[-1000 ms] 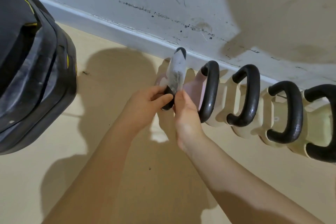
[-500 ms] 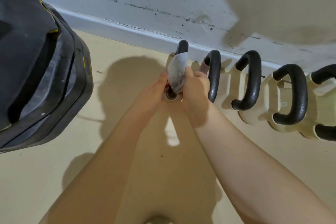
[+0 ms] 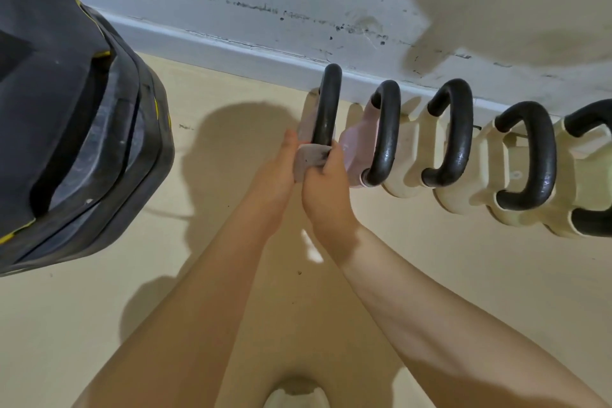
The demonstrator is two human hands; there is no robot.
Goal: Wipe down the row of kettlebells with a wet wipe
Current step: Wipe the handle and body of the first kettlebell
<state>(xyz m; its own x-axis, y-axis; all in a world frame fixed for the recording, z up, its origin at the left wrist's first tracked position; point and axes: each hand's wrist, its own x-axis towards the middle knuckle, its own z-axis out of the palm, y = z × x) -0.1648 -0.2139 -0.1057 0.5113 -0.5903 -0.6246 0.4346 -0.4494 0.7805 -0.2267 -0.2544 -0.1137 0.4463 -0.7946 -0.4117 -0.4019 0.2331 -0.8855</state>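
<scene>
A row of kettlebells with black handles stands along the white wall. The leftmost one has a pink body (image 3: 306,119) and a black handle (image 3: 328,103). A grey, soiled wet wipe (image 3: 309,159) is wrapped round the near end of that handle. My left hand (image 3: 276,172) and my right hand (image 3: 326,182) both pinch the wipe, one from each side. To the right stand a second pink kettlebell (image 3: 354,149) and several cream ones (image 3: 510,169).
A large black padded bag with yellow trim (image 3: 66,129) fills the left side, close to my left arm. A white skirting board (image 3: 212,43) and a scuffed wall run behind the row. Beige floor (image 3: 463,275) lies in front.
The wipe has slid down the leftmost handle from its upper part to its near end, with both hands following. The black handle's top is now bare.
</scene>
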